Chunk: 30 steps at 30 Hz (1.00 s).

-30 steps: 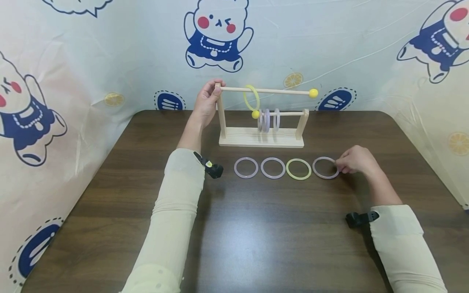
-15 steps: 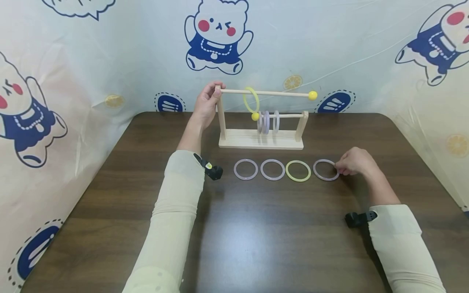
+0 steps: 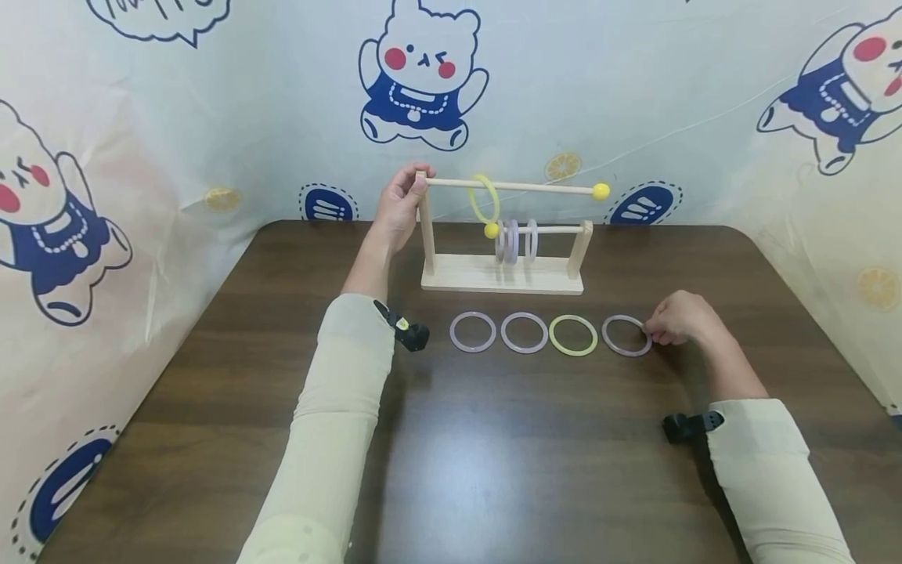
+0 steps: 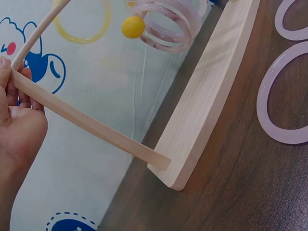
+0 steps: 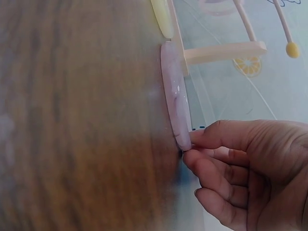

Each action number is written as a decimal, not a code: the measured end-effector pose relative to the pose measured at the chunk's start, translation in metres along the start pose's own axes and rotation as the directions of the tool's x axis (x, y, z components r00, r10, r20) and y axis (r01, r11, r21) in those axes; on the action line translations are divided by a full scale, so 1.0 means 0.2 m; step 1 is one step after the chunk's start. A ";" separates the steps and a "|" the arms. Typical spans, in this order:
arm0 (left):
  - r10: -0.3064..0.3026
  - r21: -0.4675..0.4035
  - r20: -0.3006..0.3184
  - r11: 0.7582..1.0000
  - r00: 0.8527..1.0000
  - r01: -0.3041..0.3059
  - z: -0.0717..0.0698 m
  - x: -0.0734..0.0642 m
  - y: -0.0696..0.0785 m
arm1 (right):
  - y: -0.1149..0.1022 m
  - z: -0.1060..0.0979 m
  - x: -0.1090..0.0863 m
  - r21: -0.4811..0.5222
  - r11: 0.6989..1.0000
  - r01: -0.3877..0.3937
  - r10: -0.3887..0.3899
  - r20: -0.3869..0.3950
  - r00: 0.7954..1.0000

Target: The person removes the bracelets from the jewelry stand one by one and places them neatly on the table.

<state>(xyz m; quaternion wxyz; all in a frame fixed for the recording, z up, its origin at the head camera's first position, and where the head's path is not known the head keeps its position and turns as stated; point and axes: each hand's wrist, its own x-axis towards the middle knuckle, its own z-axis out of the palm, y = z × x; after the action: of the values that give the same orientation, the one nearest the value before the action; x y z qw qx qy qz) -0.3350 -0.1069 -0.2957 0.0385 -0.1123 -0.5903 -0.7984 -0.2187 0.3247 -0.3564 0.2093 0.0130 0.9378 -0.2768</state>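
My left hand grips the top of the taller left post of a wooden ring stand, thumb in front and fingers behind. From that post a long rod with a yellow ball end runs right, and a yellow ring hangs on it. The lower rod carries several purple rings. At the right end of a row on the table, my right hand pinches the edge of a purple ring between thumb and fingers; the ring lies almost flat, close over the tabletop.
Left of the pinched ring lie a yellow-green ring and two purple rings, in front of the stand's base. The brown wooden table ends at the back against a cartoon-printed cloth.
The whole head view has shifted slightly, with the scene sitting lower in the frame. Both hands keep their holds, and the stand and rings stay in place.
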 end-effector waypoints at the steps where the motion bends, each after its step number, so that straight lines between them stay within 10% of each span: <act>1: -0.002 0.005 0.002 1.000 1.000 0.002 0.00 0.00 0.00 | 0.00 0.00 0.00 0.004 1.000 -0.001 0.001 0.004 1.000; 10: 0.000 0.006 0.007 1.000 1.000 0.000 0.00 -0.01 -0.01 | 0.00 0.00 0.00 0.021 1.000 -0.011 0.011 0.002 1.000; 21: -0.004 0.008 -0.003 1.000 1.000 0.004 0.01 0.00 0.00 | -0.11 0.00 0.00 -0.120 0.992 0.027 -0.054 -0.234 0.971; 30: 0.001 -0.003 -0.001 1.000 1.000 -0.001 0.00 -0.01 0.00 | -0.21 0.05 0.02 -0.078 0.994 0.071 -0.089 -0.262 0.961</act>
<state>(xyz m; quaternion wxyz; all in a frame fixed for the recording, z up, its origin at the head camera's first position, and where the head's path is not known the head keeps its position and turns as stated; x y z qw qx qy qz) -0.3335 -0.1060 -0.2958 0.0388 -0.1122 -0.5891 -0.7993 -0.2251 0.2829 -0.3436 0.0710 0.0048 0.9660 -0.2487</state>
